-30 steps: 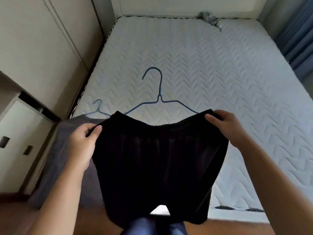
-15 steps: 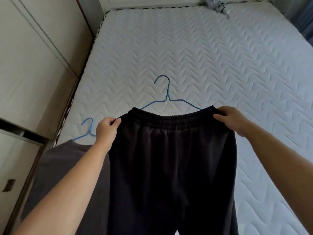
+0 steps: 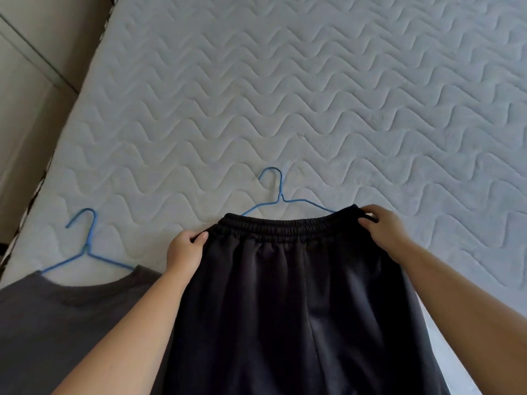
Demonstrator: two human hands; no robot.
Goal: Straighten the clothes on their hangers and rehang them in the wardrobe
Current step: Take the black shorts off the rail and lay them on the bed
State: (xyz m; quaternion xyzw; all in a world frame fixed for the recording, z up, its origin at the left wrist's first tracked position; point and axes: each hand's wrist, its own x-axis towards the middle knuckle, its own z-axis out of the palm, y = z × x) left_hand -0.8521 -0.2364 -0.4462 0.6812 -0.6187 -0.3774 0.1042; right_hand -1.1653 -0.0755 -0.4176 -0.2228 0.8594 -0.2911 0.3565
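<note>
Black trousers (image 3: 299, 309) with an elastic waistband lie spread on the white quilted mattress (image 3: 313, 95). My left hand (image 3: 185, 249) grips the waistband's left corner and my right hand (image 3: 383, 229) grips its right corner. A blue wire hanger (image 3: 281, 195) lies on the mattress just beyond the waistband, its lower part hidden under the trousers. To the left, a dark grey shirt (image 3: 57, 323) lies flat with a second blue hanger (image 3: 85, 246) inside its neck.
Beige wardrobe doors (image 3: 34, 81) run along the mattress's left edge. The far and right parts of the mattress hold nothing in view.
The trousers went from held up in the air to laid down flat over the hanger. My view has moved closer and lower toward the mattress; both hands keep their hold on the waistband.
</note>
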